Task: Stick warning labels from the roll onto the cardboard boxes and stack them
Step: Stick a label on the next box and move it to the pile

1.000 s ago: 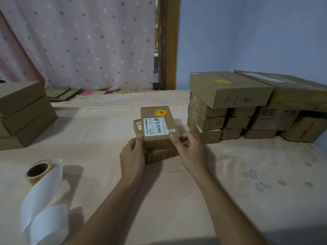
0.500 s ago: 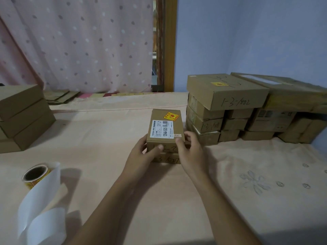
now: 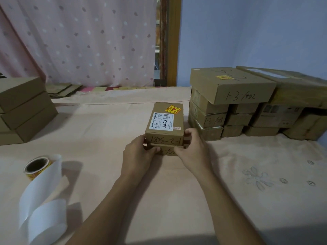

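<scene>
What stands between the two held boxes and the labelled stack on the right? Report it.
Nothing visible lies between them. Only fingers of the right hand curl round the right side of the held boxes, in the narrow gap beside the stack.

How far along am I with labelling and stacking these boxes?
Done: the top box carries a yellow warning label and sits on a lower box. In hand: left hand and right hand grip this two-box stack. Left: the brown boxes at far left show no labels; the label roll sits nearby.
</scene>
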A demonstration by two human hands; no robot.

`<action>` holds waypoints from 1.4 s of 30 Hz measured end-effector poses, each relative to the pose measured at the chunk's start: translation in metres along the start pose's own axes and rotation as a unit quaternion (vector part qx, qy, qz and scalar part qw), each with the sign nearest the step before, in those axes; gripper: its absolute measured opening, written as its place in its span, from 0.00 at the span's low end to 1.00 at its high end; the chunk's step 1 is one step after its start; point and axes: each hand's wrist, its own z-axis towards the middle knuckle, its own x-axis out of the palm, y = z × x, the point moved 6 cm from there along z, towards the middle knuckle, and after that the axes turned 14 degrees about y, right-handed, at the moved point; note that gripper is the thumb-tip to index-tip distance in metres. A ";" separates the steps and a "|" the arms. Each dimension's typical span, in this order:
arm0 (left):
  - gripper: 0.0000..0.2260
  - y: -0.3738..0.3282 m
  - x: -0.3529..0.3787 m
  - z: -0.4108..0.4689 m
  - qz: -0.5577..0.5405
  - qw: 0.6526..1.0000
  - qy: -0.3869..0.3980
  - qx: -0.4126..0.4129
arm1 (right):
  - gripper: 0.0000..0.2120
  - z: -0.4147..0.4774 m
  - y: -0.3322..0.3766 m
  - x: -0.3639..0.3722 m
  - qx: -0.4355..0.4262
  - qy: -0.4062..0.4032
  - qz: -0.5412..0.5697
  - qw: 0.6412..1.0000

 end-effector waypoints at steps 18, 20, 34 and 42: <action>0.26 -0.011 0.033 0.006 -0.104 0.977 0.164 0.094 | 0.26 0.010 -0.018 -0.012 0.048 -0.066 0.022 0.996; 0.25 -0.010 0.034 0.006 -0.081 0.977 0.164 0.105 | 0.26 0.011 -0.020 -0.013 0.053 -0.070 0.031 0.996; 0.26 -0.001 0.044 0.010 -0.053 0.974 0.192 0.105 | 0.21 0.007 -0.027 -0.020 0.068 -0.112 0.021 0.991; 0.24 -0.001 0.042 0.008 -0.044 0.979 0.176 0.095 | 0.20 0.007 -0.028 -0.018 0.079 -0.101 0.015 0.992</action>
